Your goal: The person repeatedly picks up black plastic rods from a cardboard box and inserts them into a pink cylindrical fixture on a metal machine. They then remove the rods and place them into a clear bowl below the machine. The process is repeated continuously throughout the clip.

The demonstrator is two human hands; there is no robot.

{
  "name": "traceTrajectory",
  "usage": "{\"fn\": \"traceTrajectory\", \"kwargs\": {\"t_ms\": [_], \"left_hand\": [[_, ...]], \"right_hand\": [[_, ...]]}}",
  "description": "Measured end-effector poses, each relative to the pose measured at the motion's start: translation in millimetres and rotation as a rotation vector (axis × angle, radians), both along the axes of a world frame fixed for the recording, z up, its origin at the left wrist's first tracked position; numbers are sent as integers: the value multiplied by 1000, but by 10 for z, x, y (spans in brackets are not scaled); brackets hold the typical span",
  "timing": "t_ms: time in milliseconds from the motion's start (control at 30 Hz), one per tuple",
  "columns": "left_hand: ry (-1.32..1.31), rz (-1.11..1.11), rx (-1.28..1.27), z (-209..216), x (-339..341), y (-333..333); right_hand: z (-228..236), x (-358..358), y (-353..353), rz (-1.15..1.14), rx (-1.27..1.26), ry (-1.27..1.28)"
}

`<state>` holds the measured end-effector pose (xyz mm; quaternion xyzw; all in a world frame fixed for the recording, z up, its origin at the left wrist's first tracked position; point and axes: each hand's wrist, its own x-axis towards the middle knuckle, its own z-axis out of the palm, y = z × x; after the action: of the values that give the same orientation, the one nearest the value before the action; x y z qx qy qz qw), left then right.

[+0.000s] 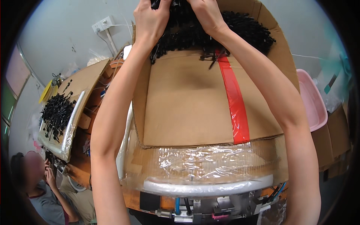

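Both my arms stretch forward over an open cardboard box (183, 101) with a strip of red tape (233, 93) on its bottom. A pile of thin black plastic parts (245, 32) lies at the box's far end. My left hand (152, 18) is closed around some black parts at the top edge of the picture. Opposite it, my right hand (206, 15) grips the same dark bunch from the right; its fingertips are partly cut off. A few loose black pieces (212, 56) poke out near the tape, one of them blurred.
Clear plastic film and a white foam roll (210, 186) line the near table edge, above metal fixtures (225, 206). To the left, another heap of black parts (58, 112) lies on cardboard, near a seated person (48, 195). A pink basin (311, 99) stands right.
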<state>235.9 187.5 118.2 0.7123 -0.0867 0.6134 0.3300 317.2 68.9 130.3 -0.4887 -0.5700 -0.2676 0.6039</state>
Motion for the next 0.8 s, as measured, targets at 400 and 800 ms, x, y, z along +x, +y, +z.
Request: {"fn": "traceTrajectory", "kwargs": {"t_ms": [400, 800], "left_hand": [[-1, -146, -16, -313, -1122, -1167], [361, -158, -211, -1016, -1669, -2003]], "right_hand": [[-320, -1178, -1173, 51, -26, 19], [-1011, -1796, -1990, -342, -226, 223]]}}
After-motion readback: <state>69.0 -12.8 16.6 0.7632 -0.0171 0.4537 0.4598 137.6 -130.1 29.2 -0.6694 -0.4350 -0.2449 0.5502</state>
